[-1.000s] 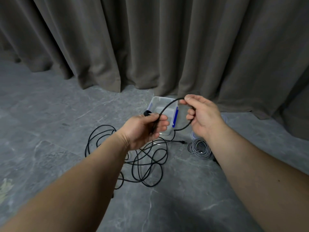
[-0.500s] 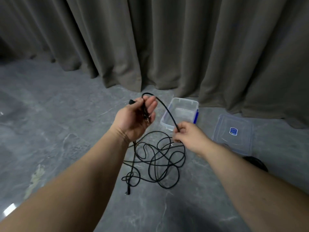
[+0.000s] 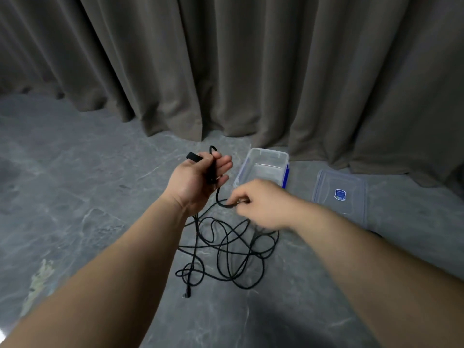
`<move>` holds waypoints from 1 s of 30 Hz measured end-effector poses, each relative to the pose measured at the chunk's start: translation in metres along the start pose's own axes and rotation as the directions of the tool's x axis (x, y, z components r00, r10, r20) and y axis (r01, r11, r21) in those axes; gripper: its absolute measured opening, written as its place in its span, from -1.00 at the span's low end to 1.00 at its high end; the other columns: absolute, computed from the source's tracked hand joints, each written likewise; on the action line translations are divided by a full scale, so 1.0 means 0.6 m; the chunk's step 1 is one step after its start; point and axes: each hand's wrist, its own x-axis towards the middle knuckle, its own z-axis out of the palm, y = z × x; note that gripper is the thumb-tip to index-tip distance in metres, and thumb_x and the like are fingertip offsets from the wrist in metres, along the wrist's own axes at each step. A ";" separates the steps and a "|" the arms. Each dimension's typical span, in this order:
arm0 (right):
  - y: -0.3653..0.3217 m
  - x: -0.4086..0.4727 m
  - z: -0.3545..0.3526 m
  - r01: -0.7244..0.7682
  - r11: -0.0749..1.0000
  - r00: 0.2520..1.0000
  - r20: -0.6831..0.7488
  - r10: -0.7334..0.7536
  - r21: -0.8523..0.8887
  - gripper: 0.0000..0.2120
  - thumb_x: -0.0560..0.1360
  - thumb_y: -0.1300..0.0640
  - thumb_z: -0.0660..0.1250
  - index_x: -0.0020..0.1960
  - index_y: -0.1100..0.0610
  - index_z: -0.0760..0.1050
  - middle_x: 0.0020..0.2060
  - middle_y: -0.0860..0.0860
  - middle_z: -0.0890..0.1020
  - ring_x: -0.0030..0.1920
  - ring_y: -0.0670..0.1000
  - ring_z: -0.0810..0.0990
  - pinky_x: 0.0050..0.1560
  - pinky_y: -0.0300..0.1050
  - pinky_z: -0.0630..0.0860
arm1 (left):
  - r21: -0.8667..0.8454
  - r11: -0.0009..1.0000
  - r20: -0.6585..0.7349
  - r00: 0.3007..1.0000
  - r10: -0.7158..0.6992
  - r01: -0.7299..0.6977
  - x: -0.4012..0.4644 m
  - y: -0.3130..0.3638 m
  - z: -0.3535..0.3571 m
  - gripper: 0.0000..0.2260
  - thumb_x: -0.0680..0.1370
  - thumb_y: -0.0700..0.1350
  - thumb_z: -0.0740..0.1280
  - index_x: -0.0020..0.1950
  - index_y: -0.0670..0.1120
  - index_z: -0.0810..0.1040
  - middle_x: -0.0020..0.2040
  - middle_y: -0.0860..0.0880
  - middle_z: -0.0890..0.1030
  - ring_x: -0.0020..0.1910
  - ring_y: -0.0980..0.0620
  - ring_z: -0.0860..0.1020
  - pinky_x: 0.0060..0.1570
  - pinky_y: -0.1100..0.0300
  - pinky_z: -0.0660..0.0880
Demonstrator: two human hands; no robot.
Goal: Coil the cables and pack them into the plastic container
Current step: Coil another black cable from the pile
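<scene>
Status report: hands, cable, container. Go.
Left hand grips black cable end. Right hand pinches next stretch. Rest tangled on floor. Container open, empty; nothing blocking.

Setting: indoor room, floor-level work area, type of room not determinable.

Floor [image 3: 75,187] is grey, stone-look, with pale veining and 1 light worn patch at lower left. Back of the scene closed off by a heavy grey-brown curtain [image 3: 251,71] hanging in deep folds down to the floor; no wall, window or furniture visible behind it. Items lie directly on the floor: 1 loose black cable [image 3: 233,249], 1 clear plastic container [image 3: 263,169] with blue clips, its lid [image 3: 341,197] flat beside it. Lighting dim, even.
</scene>
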 end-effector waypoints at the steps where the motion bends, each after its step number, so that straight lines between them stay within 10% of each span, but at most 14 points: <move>1: -0.005 -0.002 -0.013 0.024 0.995 0.999 0.028 -0.027 0.099 -0.73 0.52 0.17 0.27 0.14 -0.04 0.62 -0.13 -0.19 0.62 -0.09 -0.18 0.57 -0.06 -0.35 0.44 | 0.030 1.000 0.017 1.000 -0.004 0.003 -0.004 -0.001 -0.003 -0.77 0.68 -0.20 0.08 -0.09 -0.09 0.46 -0.13 -0.06 0.70 -0.12 0.04 0.68 -0.05 0.12 0.55; 8: 0.013 0.016 -0.039 0.167 0.847 0.904 -0.420 0.073 0.505 -0.80 0.40 0.23 0.47 -0.25 0.01 0.50 -0.41 -0.10 0.51 -0.40 -0.17 0.45 -0.25 -0.20 0.44 | 0.235 0.964 0.240 0.954 -0.180 0.123 -0.044 0.006 0.008 -0.81 0.66 -0.19 0.11 -0.04 -0.15 0.49 -0.31 -0.07 0.58 -0.40 0.06 0.52 -0.33 0.20 0.52; 19: 0.023 0.010 -0.024 0.324 0.536 0.802 -0.527 0.282 0.779 -0.80 0.45 0.25 0.43 -0.26 0.10 0.44 -0.41 -0.01 0.52 -0.46 -0.21 0.44 -0.39 -0.35 0.36 | -0.001 0.957 0.436 0.861 -0.260 0.290 -0.052 0.004 0.032 -0.73 0.49 -0.14 0.17 -0.13 -0.17 0.67 -0.46 0.02 0.38 -0.54 0.15 0.32 -0.36 0.22 0.47; 24: 0.028 0.010 0.006 0.168 0.701 0.852 -0.460 0.250 0.693 -0.78 0.59 0.26 0.23 0.15 0.03 0.53 -0.33 -0.02 0.57 -0.50 -0.18 0.43 -0.41 -0.28 0.41 | -0.327 0.909 0.343 0.929 -0.141 0.258 -0.037 0.012 0.042 -0.77 0.50 -0.15 0.19 -0.11 -0.18 0.63 -0.42 0.04 0.44 -0.52 0.17 0.40 -0.30 0.24 0.53; 30: 0.055 0.002 0.039 -0.127 0.979 0.982 -0.118 0.147 0.162 -0.37 0.61 0.21 0.14 0.49 -0.33 0.03 0.14 0.02 0.56 -0.17 0.01 0.56 -0.17 -0.15 0.55 | -0.420 0.903 0.088 0.995 -0.053 0.085 -0.012 0.014 0.031 -0.77 0.63 -0.16 0.12 0.02 -0.13 0.58 -0.38 0.06 0.49 -0.45 0.19 0.47 -0.07 0.16 0.58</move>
